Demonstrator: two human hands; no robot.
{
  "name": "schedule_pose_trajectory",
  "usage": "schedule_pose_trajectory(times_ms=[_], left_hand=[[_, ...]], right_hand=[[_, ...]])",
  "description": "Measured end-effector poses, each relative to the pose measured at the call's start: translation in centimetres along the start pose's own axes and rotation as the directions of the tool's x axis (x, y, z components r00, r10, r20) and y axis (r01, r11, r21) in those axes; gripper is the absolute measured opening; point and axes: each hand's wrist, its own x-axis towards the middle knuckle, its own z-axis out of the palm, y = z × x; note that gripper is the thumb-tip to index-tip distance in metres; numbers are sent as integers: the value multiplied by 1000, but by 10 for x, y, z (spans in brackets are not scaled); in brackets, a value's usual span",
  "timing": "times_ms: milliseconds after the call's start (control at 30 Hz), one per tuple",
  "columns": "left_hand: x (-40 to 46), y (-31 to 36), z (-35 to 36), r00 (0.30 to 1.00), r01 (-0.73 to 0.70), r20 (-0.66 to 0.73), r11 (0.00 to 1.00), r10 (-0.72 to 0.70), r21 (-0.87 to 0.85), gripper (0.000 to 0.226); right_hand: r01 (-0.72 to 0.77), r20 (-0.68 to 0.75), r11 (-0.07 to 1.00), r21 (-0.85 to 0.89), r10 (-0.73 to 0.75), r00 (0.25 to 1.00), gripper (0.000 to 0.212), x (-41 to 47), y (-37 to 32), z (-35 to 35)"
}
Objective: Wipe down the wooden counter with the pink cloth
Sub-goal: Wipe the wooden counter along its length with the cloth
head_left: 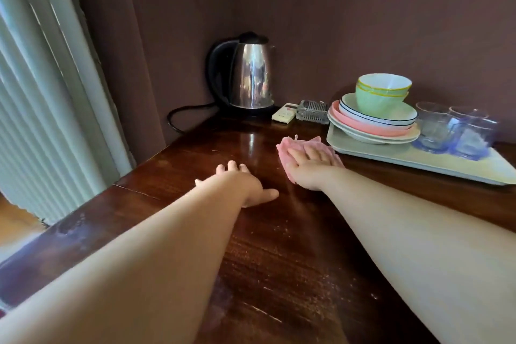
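Our right hand (310,160) presses flat, fingers straight, on the pink cloth (290,148), which lies on the wooden desk (279,246) toward its far edge, just beside the near left corner of the tray (418,160). Our left hand (245,181) rests open on the bare wood, apart from the cloth. At the far left corner stands a kettle (251,78).

A home or guest-room corner: kettle (250,78), stacked plates (374,123) and glasses (452,128) on a wooden counter (279,232).
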Motion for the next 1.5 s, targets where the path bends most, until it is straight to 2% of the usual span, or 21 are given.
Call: schedule_pose_trajectory(times_ms=[67,200,267,367,467,533,600,667,733,833,967,1067,1167,1233,1400,1467,1500], left_hand=[[1,8,-6,999,12,41,994,-16,108,107],[-7,23,-26,992,-101,101,929,69,356,83],[-13,29,-32,991,-100,119,910,57,402,80],[-17,32,-35,993,-66,115,912,21,404,79],[-21,32,-36,991,-64,130,913,12,402,80],[-24,33,-37,991,-58,135,913,3,405,80],[-26,33,-37,992,-66,129,906,13,417,81],[-27,35,-39,993,-67,121,891,13,449,82],[-26,37,-41,992,-73,127,882,15,466,83],[-27,38,-41,992,-64,129,883,4,465,84],[-27,33,-37,988,-38,151,916,-25,398,87],[-28,32,-37,988,-37,155,925,-24,379,86],[-31,33,-37,987,-40,161,929,-21,368,85],[-33,33,-37,989,-40,149,931,-15,363,84],[-35,31,-37,990,-38,138,936,-11,351,85],[-35,32,-38,991,-42,134,935,-6,353,85],[-35,32,-38,991,-44,132,936,-3,350,85]], right_hand=[[59,14,998,14,-59,998,64,-4,4,5],[255,21,967,-11,-254,967,57,-21,36,20],[239,38,971,29,-240,970,57,-15,44,12],[149,9,988,45,-150,989,59,0,36,0],[136,-38,988,70,-133,990,64,2,29,0],[165,-10,979,124,-165,986,71,-9,40,8],[259,1,957,129,-261,965,75,-22,60,18],[330,-11,941,75,-330,944,63,-26,76,20],[312,4,949,43,-313,950,59,-17,82,13],[211,16,977,32,-212,977,62,-9,73,3],[329,-42,941,78,-327,944,79,-27,83,13],[350,17,936,26,-350,937,61,-31,105,20],[218,44,976,-16,-217,975,55,-17,108,9],[182,25,983,-29,-182,983,55,-16,103,3],[356,29,933,-43,-356,934,59,-43,126,19],[353,20,935,-38,-352,936,57,-42,138,16],[305,24,952,-36,-304,952,56,-39,140,11]])
